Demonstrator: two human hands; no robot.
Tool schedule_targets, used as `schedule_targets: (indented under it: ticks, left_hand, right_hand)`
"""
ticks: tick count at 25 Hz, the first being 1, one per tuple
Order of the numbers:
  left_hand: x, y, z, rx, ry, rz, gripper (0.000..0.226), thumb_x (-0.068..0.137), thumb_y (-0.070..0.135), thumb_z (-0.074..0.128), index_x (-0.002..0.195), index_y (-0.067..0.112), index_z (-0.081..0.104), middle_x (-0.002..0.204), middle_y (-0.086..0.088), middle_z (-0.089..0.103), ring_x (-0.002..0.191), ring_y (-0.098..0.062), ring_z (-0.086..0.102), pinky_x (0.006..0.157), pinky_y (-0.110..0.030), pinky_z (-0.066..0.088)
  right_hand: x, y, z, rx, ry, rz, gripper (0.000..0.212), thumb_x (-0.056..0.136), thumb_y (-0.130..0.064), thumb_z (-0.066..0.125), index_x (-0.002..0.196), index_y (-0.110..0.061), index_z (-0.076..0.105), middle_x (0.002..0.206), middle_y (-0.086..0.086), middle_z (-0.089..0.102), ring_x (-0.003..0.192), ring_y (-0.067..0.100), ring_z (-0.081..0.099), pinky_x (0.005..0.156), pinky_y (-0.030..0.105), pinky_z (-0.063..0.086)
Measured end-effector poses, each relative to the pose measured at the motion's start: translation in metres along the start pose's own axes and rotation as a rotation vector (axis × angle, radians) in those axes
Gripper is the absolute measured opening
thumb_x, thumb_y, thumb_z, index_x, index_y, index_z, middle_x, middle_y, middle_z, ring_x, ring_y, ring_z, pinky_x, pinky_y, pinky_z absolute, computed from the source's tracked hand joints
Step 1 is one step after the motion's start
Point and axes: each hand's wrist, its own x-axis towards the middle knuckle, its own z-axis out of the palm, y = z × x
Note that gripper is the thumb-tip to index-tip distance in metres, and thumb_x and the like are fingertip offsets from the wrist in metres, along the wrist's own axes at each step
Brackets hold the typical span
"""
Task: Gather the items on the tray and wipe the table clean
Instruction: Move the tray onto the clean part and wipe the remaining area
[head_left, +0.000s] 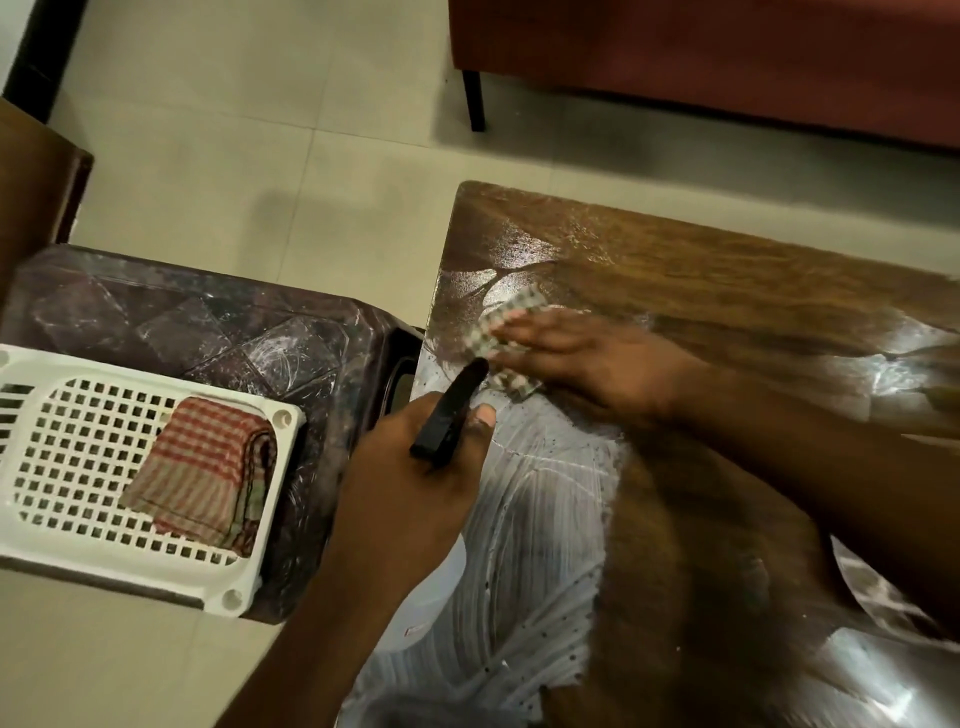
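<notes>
My left hand (415, 483) is curled tight around a dark bar (449, 415), and its far end almost touches the pill strip (506, 322). My right hand (582, 358) lies flat and wide on that strip, pressing it onto the table (727, 291) near the table's left edge. I think I am trying to pick the strip up, but it is not lifted yet. The strip is thin and flat, so my fingers may slide over it and not get under it. It sits close to the table's left edge, so a push could send it off to the floor (260, 182). The dark bar could slip too, since my left hand holds only its near end. I cannot tell what the bar is. The table looks shiny and streaky, so the strip may skid. The white tray (31, 540) sits on a dark stool (249, 332), left of the table and a bit lower. In the tray there is only a folded checked cloth (202, 467), lying at the side nearest the table. The strip and the bar are not in the tray yet, and the cloth is not wiping yet.
</notes>
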Motion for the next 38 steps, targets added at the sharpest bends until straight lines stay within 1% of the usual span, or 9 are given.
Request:
schedule_targets:
  ticks: [5,7,13,20,22,28,34,36,38]
  left_hand:
    - [-0.019,-0.012,0.003,0.035,-0.102,0.005,0.031,0.1,0.054,0.066,0.091,0.026,0.074,0.06,0.003,0.065,0.056,-0.025,0.067,0.065,-0.056,0.064]
    - [-0.029,-0.018,0.007,0.046,-0.157,-0.013,0.032,0.1,0.058,0.063,0.095,0.028,0.073,0.056,0.011,0.061,0.052,-0.021,0.063,0.064,-0.056,0.063]
    - [-0.069,-0.045,0.016,0.029,-0.23,-0.05,0.029,0.094,0.057,0.069,0.09,0.028,0.071,0.053,0.009,0.058,0.049,-0.019,0.058,0.063,-0.058,0.061]
    - [-0.095,-0.065,0.011,-0.056,-0.181,-0.061,0.025,0.091,0.058,0.07,0.089,0.033,0.069,0.052,0.008,0.058,0.049,-0.017,0.058,0.064,-0.059,0.06]
    - [-0.099,-0.068,0.009,-0.066,-0.194,-0.052,0.027,0.092,0.06,0.069,0.089,0.033,0.069,0.051,0.01,0.056,0.049,-0.014,0.054,0.065,-0.055,0.058]
    - [-0.102,-0.069,-0.007,-0.12,-0.152,-0.068,0.032,0.084,0.069,0.062,0.091,0.04,0.072,0.055,0.01,0.063,0.048,-0.006,0.058,0.059,-0.044,0.054]
    - [-0.101,-0.074,-0.017,-0.109,-0.065,-0.102,0.026,0.088,0.061,0.066,0.096,0.036,0.069,0.064,-0.011,0.063,0.059,-0.032,0.066,0.068,-0.058,0.06]
    - [-0.101,-0.075,-0.019,-0.135,-0.049,-0.092,0.025,0.088,0.059,0.067,0.094,0.035,0.07,0.063,-0.012,0.061,0.056,-0.031,0.063,0.066,-0.056,0.059]
    - [-0.101,-0.077,-0.02,-0.167,-0.039,-0.08,0.022,0.091,0.053,0.069,0.089,0.032,0.073,0.06,-0.008,0.062,0.053,-0.023,0.061,0.062,-0.044,0.055]
  right_hand:
    - [-0.054,-0.002,0.018,0.277,0.546,1.069,0.061,0.107,-0.03,0.041,0.167,-0.024,0.033,0.176,0.008,0.028,0.163,0.032,0.025,0.134,0.049,0.021]
    - [-0.045,-0.048,0.033,0.321,0.491,0.96,0.062,0.108,-0.028,0.041,0.168,-0.03,0.028,0.178,0.004,0.021,0.166,0.03,0.017,0.134,0.053,0.02]
    - [-0.108,-0.097,0.069,0.005,-0.018,-0.243,0.06,0.108,-0.031,0.04,0.167,-0.023,0.032,0.178,0.006,0.022,0.167,0.026,0.015,0.133,0.051,0.024]
    - [-0.06,-0.088,0.05,0.422,0.588,1.093,0.066,0.102,-0.026,0.041,0.167,-0.02,0.034,0.178,0.01,0.022,0.166,0.03,0.015,0.134,0.049,0.016]
    - [-0.049,-0.142,0.067,0.382,0.485,0.941,0.066,0.103,-0.022,0.044,0.168,-0.023,0.031,0.178,0.008,0.021,0.167,0.028,0.012,0.134,0.051,0.019]
    - [-0.072,-0.154,0.079,-0.001,-0.053,-0.483,0.057,0.103,-0.023,0.055,0.16,-0.019,0.045,0.173,0.009,0.034,0.165,0.029,0.022,0.13,0.053,0.028]
    - [0.024,-0.089,0.021,0.208,0.296,0.592,0.061,0.112,-0.031,0.039,0.17,-0.028,0.022,0.18,0.007,0.016,0.166,0.032,0.012,0.134,0.055,0.019]
    - [0.034,-0.107,0.023,0.255,0.285,0.651,0.062,0.111,-0.031,0.04,0.171,-0.025,0.021,0.18,0.008,0.013,0.167,0.031,0.007,0.135,0.053,0.012]
    - [0.022,-0.135,0.042,0.161,0.188,0.327,0.062,0.11,-0.035,0.038,0.17,-0.024,0.026,0.179,0.009,0.018,0.167,0.031,0.01,0.135,0.053,0.013]
